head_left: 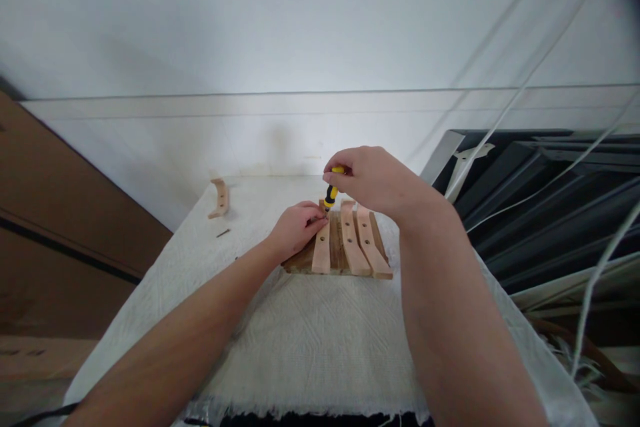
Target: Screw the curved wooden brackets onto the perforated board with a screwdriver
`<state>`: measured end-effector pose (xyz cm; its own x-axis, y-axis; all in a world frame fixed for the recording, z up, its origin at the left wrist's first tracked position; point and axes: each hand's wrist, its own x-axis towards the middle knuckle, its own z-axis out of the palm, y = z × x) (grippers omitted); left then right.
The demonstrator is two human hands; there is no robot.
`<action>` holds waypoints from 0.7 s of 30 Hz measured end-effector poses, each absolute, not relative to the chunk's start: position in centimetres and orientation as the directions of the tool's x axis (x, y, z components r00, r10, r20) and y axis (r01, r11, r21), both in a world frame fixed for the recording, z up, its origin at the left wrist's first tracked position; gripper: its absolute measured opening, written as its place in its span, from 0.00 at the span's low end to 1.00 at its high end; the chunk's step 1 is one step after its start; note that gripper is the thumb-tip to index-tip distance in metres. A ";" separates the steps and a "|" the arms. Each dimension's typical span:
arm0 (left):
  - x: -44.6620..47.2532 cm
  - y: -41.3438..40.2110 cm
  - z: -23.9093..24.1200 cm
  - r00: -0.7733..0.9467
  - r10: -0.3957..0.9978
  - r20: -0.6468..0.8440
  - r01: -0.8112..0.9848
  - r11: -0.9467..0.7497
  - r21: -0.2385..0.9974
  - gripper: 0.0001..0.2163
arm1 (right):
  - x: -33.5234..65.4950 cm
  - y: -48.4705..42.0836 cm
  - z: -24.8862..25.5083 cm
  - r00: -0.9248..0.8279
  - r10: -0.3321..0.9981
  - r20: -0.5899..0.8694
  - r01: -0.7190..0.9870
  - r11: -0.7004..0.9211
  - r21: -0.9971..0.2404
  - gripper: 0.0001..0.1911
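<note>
My right hand [353, 172] is closed round the handle of a yellow and black screwdriver [330, 195], which points down at the leftmost curved wooden piece [321, 257]. Beside the screwdriver's tip, the fingers of my left hand [300, 223] are pinched together at that piece's upper part; whether they hold a screw is too small to make out. Under the piece lies a brown wooden board [339, 250]. Two more curved wooden pieces, a middle one [355, 253] and a right one [373, 253], lie side by side on it, with dark holes showing in them.
A loose curved wooden piece [221, 197] and a screw [223, 233] lie at the left on the white cloth [320, 347] covering the table. A white wall [250, 20] rises behind. Dark panels [540, 180] and white cables stand at the right, a brown cardboard surface [75, 193] at the left.
</note>
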<state>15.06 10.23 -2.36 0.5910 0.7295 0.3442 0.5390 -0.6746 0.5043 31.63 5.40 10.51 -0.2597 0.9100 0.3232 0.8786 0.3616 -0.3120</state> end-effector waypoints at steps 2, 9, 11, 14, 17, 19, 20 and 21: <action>15.1 10.2 -2.3 0.592 0.727 0.346 0.539 -0.677 0.500 0.08 | 32.0 5.4 10.5 -0.246 0.913 0.324 0.882 0.350 -0.316 0.13; 15.1 10.2 -2.4 0.598 0.721 0.349 0.539 -0.685 0.490 0.09 | 31.9 5.7 10.4 -0.159 0.931 0.330 0.933 0.251 -0.259 0.14; 15.1 10.2 -2.5 0.599 0.718 0.355 0.536 -0.688 0.489 0.09 | 31.6 5.9 10.3 -0.115 0.927 0.356 0.940 0.217 -0.263 0.16; 15.1 10.2 -2.6 0.594 0.720 0.359 0.535 -0.687 0.492 0.09 | 31.2 6.1 9.9 -0.146 0.916 0.374 0.922 0.263 -0.284 0.13; 15.2 10.3 -2.6 0.594 0.722 0.355 0.537 -0.685 0.492 0.09 | 31.4 6.1 9.8 -0.226 0.895 0.385 0.888 0.352 -0.295 0.16; 15.1 10.3 -2.7 0.594 0.723 0.352 0.543 -0.684 0.487 0.09 | 31.7 5.9 9.9 -0.246 0.898 0.365 0.890 0.359 -0.283 0.18; 15.1 10.3 -2.7 0.594 0.723 0.352 0.547 -0.684 0.482 0.09 | 31.9 5.8 9.9 -0.247 0.905 0.346 0.898 0.348 -0.268 0.18; 15.1 10.3 -2.7 0.594 0.723 0.351 0.551 -0.685 0.477 0.09 | 32.0 5.8 10.0 -0.244 0.914 0.326 0.910 0.332 -0.250 0.18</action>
<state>15.12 10.28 -2.71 0.5944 0.7234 0.3513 0.5512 -0.6846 0.4770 32.02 5.76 10.04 -0.2438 0.9135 0.3257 0.9095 0.3319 -0.2501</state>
